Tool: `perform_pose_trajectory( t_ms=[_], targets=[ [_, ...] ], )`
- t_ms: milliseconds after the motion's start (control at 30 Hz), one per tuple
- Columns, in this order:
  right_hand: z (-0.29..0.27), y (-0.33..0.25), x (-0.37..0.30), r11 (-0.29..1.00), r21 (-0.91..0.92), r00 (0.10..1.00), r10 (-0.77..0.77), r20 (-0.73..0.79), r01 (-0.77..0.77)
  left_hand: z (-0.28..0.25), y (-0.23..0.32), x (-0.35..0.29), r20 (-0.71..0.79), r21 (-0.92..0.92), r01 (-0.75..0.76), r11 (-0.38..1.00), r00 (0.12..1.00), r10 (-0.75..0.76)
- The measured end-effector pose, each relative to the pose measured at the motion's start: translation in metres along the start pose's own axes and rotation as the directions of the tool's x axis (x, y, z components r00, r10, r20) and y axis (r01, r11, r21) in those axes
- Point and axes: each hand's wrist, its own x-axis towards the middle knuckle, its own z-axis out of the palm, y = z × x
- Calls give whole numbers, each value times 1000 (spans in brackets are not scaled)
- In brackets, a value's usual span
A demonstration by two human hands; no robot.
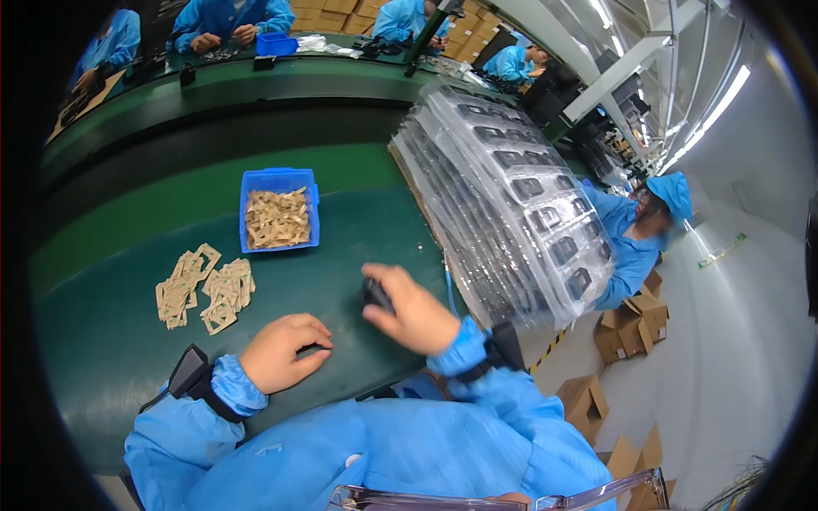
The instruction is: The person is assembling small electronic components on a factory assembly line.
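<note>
Right hand (411,311) is curling around a small dark part (376,295), holding it just above the green table (341,255) beside the leaning stack of clear plastic trays (503,196), while the left hand (281,351) is resting loosely closed on the table, holding nothing visible. Judging by the thin fingertip grip, the part could be slipping out, and an elbow swing could be nudging the stack over.

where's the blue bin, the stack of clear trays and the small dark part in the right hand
blue bin (313,209): head view, on its right wall.
stack of clear trays (503,196): head view, middle of the top tray.
small dark part (376,295): head view, on the bit showing beside the right hand (413,311).
</note>
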Motion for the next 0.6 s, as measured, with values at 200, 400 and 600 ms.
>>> perform_pose_trajectory(
  t_ms=[200, 400, 600],
  targets=[
    [-174, -82, -55, 997, 73, 997, -30, 76, 25, -4, 4, -5, -8, 15, 22, 1000, 1000, -22],
    [-331, 35, -7, 919, -328, 975, 191, -111, -217, -6, 12, 1, -12, 10, 49, 999, 999, -48],
    [-339, 135, 39, 891, -352, 950, 311, 15, -286, -3, 10, 2, -21, 9, 52, 999, 998, -52]
  ],
)
